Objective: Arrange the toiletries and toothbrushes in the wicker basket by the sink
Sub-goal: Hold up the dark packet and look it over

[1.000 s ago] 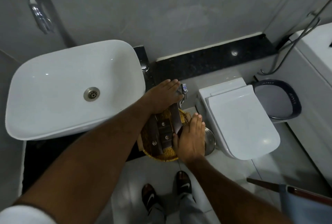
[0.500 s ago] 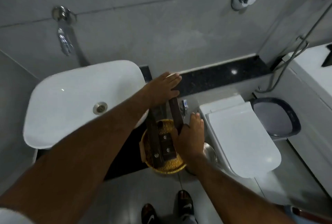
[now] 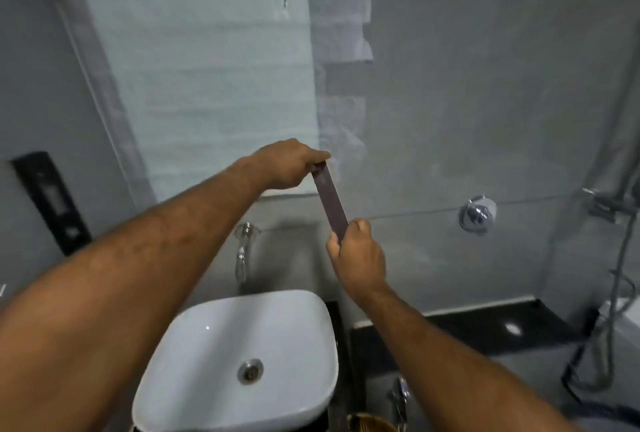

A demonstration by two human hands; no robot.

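I hold a long, flat dark brown toiletry box up in front of the wall, well above the sink. My left hand pinches its upper end. My right hand is closed around its lower end. The box slants from upper left to lower right. The wicker basket shows only as a golden rim at the bottom edge, to the right of the white sink; its contents are out of view.
A chrome wall tap hangs over the sink. A round chrome flush button is on the wall to the right. A black ledge runs low on the right, with shower hoses at the far right. A mirror covers the wall above.
Both hands have lifted one dark box out of the basket and raised it high in front of the wall. The view has tilted up, so the toilet and most of the basket have dropped out.
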